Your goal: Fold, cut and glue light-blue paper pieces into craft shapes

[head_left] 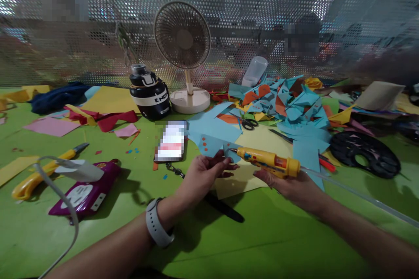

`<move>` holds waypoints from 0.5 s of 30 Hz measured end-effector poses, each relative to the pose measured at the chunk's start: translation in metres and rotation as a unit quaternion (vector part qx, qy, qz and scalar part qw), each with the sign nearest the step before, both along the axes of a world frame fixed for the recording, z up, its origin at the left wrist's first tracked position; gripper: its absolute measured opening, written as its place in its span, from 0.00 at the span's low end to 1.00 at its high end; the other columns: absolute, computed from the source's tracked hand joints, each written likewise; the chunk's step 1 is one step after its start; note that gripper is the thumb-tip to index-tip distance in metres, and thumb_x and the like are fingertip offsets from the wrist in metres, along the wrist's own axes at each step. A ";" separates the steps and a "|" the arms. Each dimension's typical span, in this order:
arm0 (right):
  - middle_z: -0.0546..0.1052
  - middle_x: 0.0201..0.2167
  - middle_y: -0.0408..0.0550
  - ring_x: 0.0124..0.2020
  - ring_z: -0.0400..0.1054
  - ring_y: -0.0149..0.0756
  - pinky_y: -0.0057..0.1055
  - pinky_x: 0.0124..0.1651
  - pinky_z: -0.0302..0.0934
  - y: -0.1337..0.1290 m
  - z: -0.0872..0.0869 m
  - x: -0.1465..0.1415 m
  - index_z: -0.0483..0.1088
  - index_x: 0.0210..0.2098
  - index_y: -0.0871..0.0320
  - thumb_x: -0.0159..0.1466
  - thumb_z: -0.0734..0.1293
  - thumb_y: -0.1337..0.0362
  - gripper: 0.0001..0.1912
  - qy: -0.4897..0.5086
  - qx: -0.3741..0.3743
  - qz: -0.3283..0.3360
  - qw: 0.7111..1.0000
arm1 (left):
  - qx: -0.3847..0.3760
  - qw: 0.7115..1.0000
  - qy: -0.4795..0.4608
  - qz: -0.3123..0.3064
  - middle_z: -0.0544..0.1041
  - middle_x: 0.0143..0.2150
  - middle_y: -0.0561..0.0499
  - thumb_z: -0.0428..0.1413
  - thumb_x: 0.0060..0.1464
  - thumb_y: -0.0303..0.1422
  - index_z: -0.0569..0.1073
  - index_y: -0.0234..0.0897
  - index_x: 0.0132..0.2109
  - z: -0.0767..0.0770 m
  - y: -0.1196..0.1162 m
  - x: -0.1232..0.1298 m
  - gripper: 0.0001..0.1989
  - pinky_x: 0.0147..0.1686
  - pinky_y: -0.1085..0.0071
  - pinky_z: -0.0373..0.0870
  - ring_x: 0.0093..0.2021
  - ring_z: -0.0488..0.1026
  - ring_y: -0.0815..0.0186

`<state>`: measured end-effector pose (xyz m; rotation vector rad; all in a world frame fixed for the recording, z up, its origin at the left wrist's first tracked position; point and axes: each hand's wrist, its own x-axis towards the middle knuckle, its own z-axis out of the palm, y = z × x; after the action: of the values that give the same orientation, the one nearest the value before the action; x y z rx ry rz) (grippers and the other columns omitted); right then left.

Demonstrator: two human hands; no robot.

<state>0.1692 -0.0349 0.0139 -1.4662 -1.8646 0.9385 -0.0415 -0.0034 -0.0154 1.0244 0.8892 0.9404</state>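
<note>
My left hand (203,176), with a watch on its wrist, pinches a piece of folded light-blue paper (209,141) that carries small orange dots. In my right hand (291,187) lies a yellow glue gun (266,160), held level with its nozzle pointing left. The nozzle tip is at the blue paper, close to my left fingertips; whether they touch I cannot tell. A long translucent glue stick (353,195) runs out of the gun's rear to the right. Beneath the hands is a pale-yellow sheet (240,183) on the green table (281,244).
Behind the hands stand a phone (170,140), a black bottle (150,96) and a fan (182,35). Scissors (249,124) lie near a heap of blue paper pieces (294,104). At left are a purple power strip (88,192) with a cable and a yellow-handled tool (46,172).
</note>
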 end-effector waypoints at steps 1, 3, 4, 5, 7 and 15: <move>0.81 0.39 0.44 0.42 0.75 0.43 0.38 0.48 0.71 0.000 0.000 0.000 0.77 0.44 0.51 0.59 0.65 0.47 0.20 -0.002 0.005 0.006 1.000 | 0.000 1.000 0.001 -0.001 0.81 0.32 0.47 0.62 0.47 0.36 0.75 0.34 0.32 0.000 0.000 0.000 0.09 0.39 0.64 0.74 0.38 0.79 0.59; 0.81 0.39 0.44 0.42 0.76 0.42 0.37 0.48 0.71 0.000 0.000 0.001 0.76 0.45 0.50 0.59 0.65 0.48 0.20 -0.009 0.011 0.008 1.000 | 0.002 1.000 0.000 0.000 0.81 0.32 0.47 0.62 0.47 0.36 0.75 0.34 0.32 0.001 0.000 0.000 0.09 0.39 0.65 0.74 0.38 0.79 0.59; 0.81 0.39 0.44 0.42 0.76 0.42 0.37 0.47 0.71 0.000 0.000 0.001 0.76 0.45 0.50 0.59 0.65 0.48 0.19 -0.012 0.012 0.007 1.000 | 0.004 1.000 -0.001 0.001 0.81 0.32 0.47 0.62 0.47 0.36 0.75 0.34 0.32 0.002 0.000 0.000 0.09 0.38 0.65 0.75 0.38 0.79 0.59; 0.81 0.39 0.44 0.42 0.76 0.43 0.37 0.47 0.71 0.000 0.000 0.001 0.76 0.45 0.49 0.59 0.66 0.48 0.19 -0.013 0.010 0.008 1.000 | 0.005 1.000 -0.001 0.001 0.81 0.32 0.47 0.62 0.47 0.36 0.75 0.34 0.32 0.002 -0.001 0.000 0.09 0.38 0.65 0.75 0.38 0.79 0.59; 0.81 0.40 0.43 0.42 0.75 0.43 0.37 0.47 0.72 0.000 0.000 0.001 0.76 0.45 0.49 0.59 0.66 0.48 0.19 -0.006 0.005 0.006 1.000 | 0.008 1.000 0.000 0.002 0.81 0.33 0.46 0.62 0.48 0.36 0.75 0.34 0.32 0.002 -0.001 0.000 0.09 0.38 0.65 0.74 0.38 0.79 0.59; 0.81 0.40 0.43 0.44 0.75 0.45 0.39 0.49 0.71 0.000 0.003 -0.001 0.76 0.45 0.51 0.59 0.66 0.48 0.20 0.021 -0.019 0.006 1.000 | 0.004 1.000 0.007 0.001 0.81 0.33 0.46 0.62 0.48 0.36 0.75 0.34 0.32 0.002 -0.001 0.000 0.09 0.38 0.65 0.74 0.38 0.79 0.59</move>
<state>0.1683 -0.0346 0.0167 -1.4472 -1.8378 1.0073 -0.0414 -0.0046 -0.0131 1.0381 0.8988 0.9410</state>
